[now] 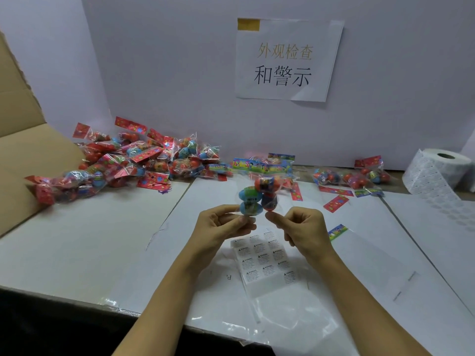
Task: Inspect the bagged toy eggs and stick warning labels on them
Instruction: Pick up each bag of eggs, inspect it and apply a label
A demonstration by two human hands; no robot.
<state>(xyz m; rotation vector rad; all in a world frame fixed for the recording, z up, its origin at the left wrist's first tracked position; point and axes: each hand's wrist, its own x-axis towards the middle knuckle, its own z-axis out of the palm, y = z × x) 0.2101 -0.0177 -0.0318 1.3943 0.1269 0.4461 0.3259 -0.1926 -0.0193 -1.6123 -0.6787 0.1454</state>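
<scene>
While unchecked bags [123, 160] are heaped at the desk's [77, 240] left, one egg bag [258, 195] is pinched above the label sheet [264, 260] by left hand [221, 224] and right hand [303, 229]; light, slippery film, judged best gripped by its edges.

- You have one view only, from a wide-angle camera worn on your head, so no scene is shared with a second view.
- It looks forward and down across the white table [77, 242] toward the white wall [180, 73] behind it.
- It sits close: your forearms enter from the bottom edge and your left hand [221, 227] and right hand [303, 229] fall near the centre.
- Straight edges bow toward the frame's sides.
</scene>
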